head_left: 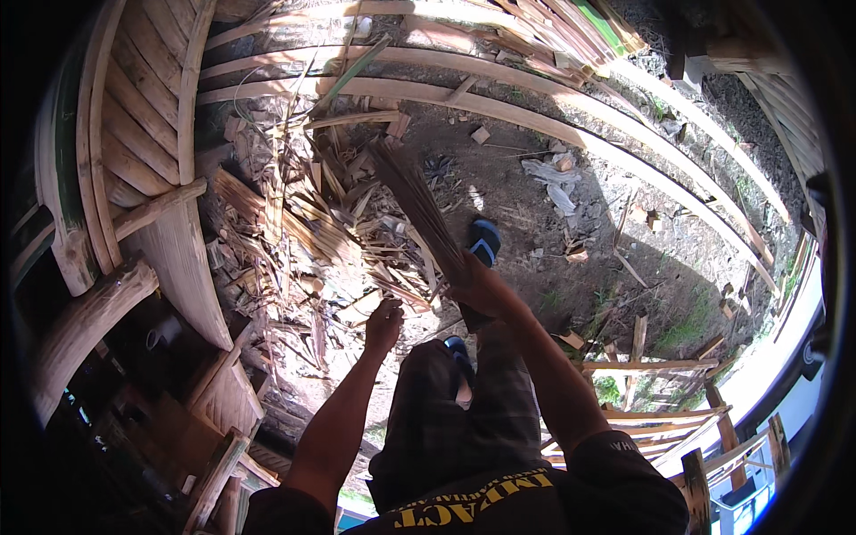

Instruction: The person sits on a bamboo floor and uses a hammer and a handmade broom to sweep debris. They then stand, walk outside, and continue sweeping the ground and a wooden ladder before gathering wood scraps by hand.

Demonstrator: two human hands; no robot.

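Note:
My right hand is wrapped around the lower end of a bundle of long dark brown wooden strips. The bundle leans up and to the left, away from me, over the littered ground. Lower and to the left, my left hand is closed beside my knee, apart from the bundle. Whether anything small lies inside its fingers is hidden. Below it spread split wood scraps. A dark sandal with a blue strap shows just right of the bundle.
Long curved-looking wooden poles cross the far side, with a stack of strips behind them. Slatted wooden panels and a thick log stand at left. Crumpled plastic lies on the dirt. A wooden rack is at lower right.

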